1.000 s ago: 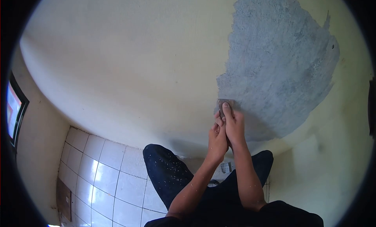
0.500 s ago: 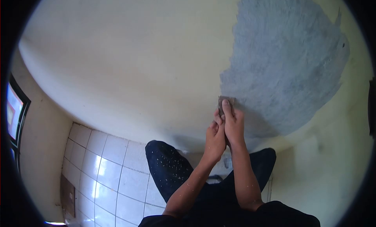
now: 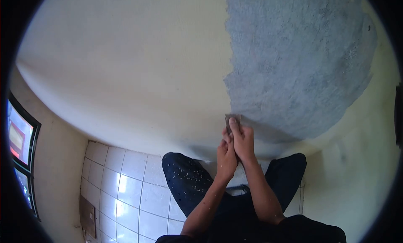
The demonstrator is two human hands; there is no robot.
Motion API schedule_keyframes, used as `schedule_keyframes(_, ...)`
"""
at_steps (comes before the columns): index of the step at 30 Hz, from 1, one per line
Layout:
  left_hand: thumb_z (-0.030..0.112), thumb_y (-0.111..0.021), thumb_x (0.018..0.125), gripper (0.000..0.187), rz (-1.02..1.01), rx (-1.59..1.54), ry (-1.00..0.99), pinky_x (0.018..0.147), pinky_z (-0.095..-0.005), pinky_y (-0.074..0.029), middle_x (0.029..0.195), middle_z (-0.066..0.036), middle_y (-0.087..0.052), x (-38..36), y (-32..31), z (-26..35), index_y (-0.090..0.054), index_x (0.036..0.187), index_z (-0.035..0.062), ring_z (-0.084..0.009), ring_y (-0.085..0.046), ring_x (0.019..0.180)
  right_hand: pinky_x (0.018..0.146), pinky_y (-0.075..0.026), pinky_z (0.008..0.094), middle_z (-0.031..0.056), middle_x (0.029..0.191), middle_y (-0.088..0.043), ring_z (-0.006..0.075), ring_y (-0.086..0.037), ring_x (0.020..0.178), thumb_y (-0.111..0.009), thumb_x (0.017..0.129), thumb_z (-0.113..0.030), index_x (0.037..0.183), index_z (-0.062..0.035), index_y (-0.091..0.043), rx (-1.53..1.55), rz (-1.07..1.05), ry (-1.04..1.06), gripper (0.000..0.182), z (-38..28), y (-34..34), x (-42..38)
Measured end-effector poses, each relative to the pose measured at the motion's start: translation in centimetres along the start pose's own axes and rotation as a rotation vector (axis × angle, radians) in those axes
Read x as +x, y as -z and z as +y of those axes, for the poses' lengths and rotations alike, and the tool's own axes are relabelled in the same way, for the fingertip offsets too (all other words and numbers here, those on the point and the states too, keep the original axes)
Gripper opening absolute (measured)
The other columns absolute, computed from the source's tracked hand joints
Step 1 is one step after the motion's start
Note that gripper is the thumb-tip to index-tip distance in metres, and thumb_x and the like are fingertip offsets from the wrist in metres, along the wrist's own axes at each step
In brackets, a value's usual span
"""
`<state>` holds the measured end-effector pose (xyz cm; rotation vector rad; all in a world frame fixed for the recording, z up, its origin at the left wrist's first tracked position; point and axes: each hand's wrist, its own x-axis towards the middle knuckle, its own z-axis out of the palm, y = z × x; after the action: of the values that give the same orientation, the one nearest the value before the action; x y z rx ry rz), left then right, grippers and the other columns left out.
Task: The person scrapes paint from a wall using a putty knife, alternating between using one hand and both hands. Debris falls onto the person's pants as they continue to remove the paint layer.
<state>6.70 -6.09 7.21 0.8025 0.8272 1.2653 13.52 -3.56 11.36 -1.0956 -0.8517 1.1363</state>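
A small flat scraper (image 3: 228, 116) with a brownish-grey blade meets the wall at the left edge of a grey bare patch (image 3: 298, 62). Cream paint (image 3: 126, 66) covers the wall to the left of it. My right hand (image 3: 244, 144) is wrapped round the scraper, its thumb pressed along the blade. Just left of and below it, my left hand (image 3: 226, 159) is closed against the tool's lower part and touches my right hand. The handle is mostly hidden by both hands.
My bent knees (image 3: 184, 176) in dark trousers, flecked with pale chips, are on either side of my arms. White floor tiles (image 3: 130, 197) lie below left. A dark-framed window (image 3: 21, 138) is at the far left, with a brown board (image 3: 87, 215) low beside the wall.
Both hands and the scraper have moved slightly left and down along the patch's edge. The view has shifted too, with more of the window showing.
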Motion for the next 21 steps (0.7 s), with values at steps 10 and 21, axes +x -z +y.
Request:
schedule_keyframes(10,0.019,-0.048,0.112,0.027,0.002,0.139,-0.061,0.092,-0.0259,-0.049,0.109,-0.007,-0.068,0.8,2.4,-2.4,-0.060,0.114,-0.0056,-0.0089,-0.060,0.103,0.051,-0.052,0.0301,0.0040,0.059,-0.056,0.0152,-0.061,0.053,-0.054,0.110,-0.035,0.080,0.0048,-0.066,0.075,-0.035,0.013,0.051,3.0,0.2,0.3)
schedule_keyframes(21,0.021,-0.049,0.113,0.028,0.015,0.132,-0.013,0.082,-0.0245,-0.050,0.101,-0.005,-0.067,0.7,3.6,-5.2,-0.058,0.107,-0.0050,-0.0067,-0.059,0.095,0.051,-0.049,0.0274,0.0036,0.060,-0.057,0.0116,-0.056,0.051,-0.054,0.110,-0.033,0.081,0.0043,-0.066,0.077,-0.001,-0.033,0.049,6.0,1.3,0.3)
